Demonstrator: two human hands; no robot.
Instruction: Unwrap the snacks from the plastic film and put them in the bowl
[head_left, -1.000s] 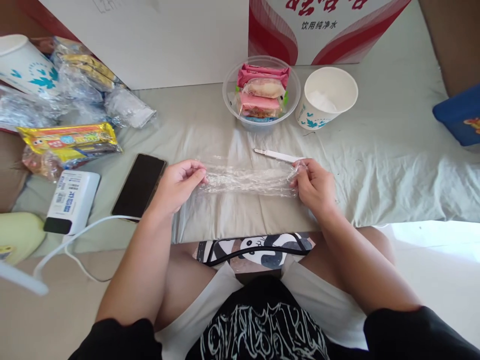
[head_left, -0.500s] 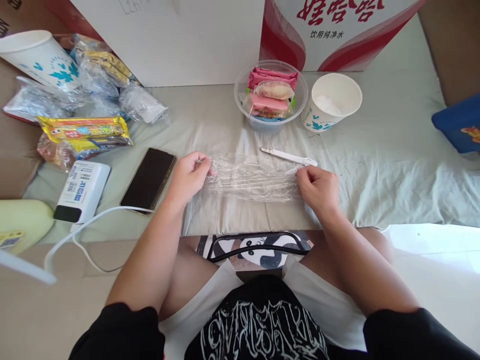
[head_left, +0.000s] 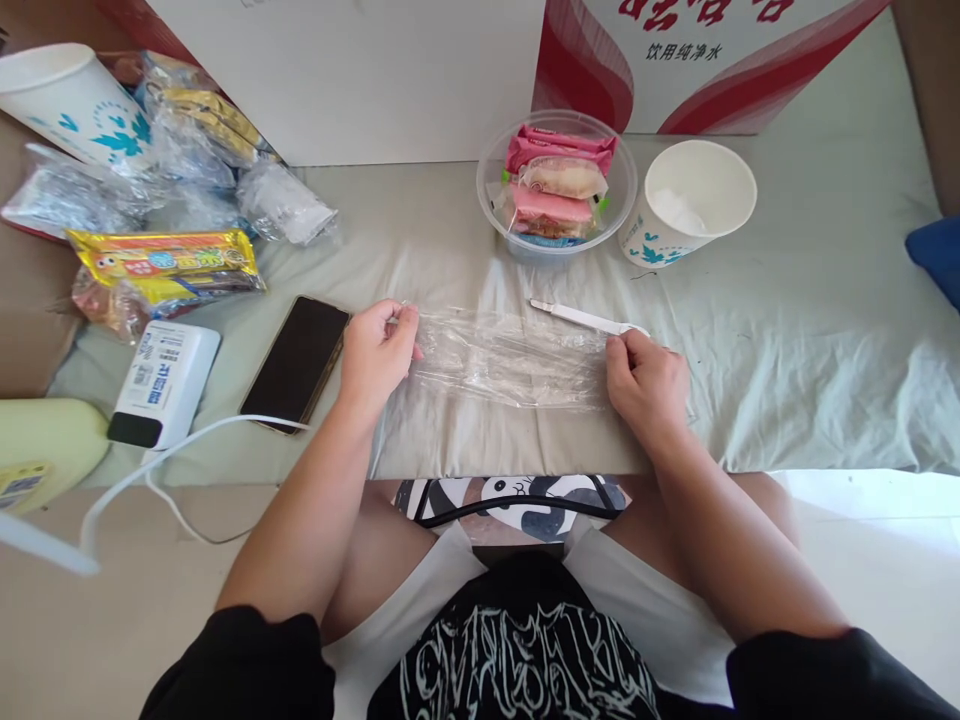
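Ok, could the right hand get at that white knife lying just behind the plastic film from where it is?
Probably yes. The right hand pinches the plastic film at its right end, and the white knife lies on the cloth just beyond its fingers with nothing between. It would have to let go of the film first.

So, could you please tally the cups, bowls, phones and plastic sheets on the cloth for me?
Cups: 2
Bowl: 1
Phone: 1
Plastic sheet: 1, held by both hands
Total: 5
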